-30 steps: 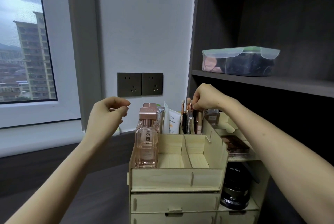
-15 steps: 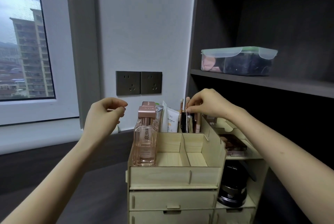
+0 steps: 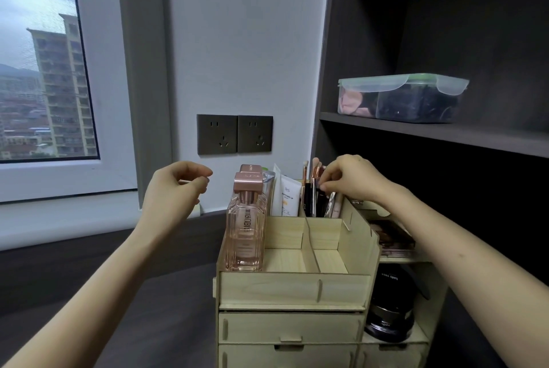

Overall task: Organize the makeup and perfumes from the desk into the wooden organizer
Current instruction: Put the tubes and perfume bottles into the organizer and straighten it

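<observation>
The pale wooden organizer [image 3: 294,287] stands on the dark desk. Two pink perfume bottles [image 3: 245,228] stand in its front left compartment. White tubes [image 3: 286,196] and several brushes and pencils [image 3: 312,189] fill the back compartments. My right hand [image 3: 350,179] hovers over the back right compartment, fingertips pinched on a slim makeup stick among the brushes. My left hand [image 3: 175,189] hangs in the air left of the perfume bottles, fingers loosely curled, holding nothing. An eyeshadow palette [image 3: 392,238] and a black jar [image 3: 390,311] sit on the organizer's right side shelves.
Two dark wall sockets [image 3: 234,134] sit behind the organizer. A dark shelf unit to the right carries a clear lidded container [image 3: 401,98]. A window [image 3: 44,70] and its white sill are at the left. The dark desk surface [image 3: 166,308] lies in front left.
My right hand has lowered and shifted slightly right over the brush compartment, pushing a slim stick down among the brushes. My left hand stays almost where it was.
</observation>
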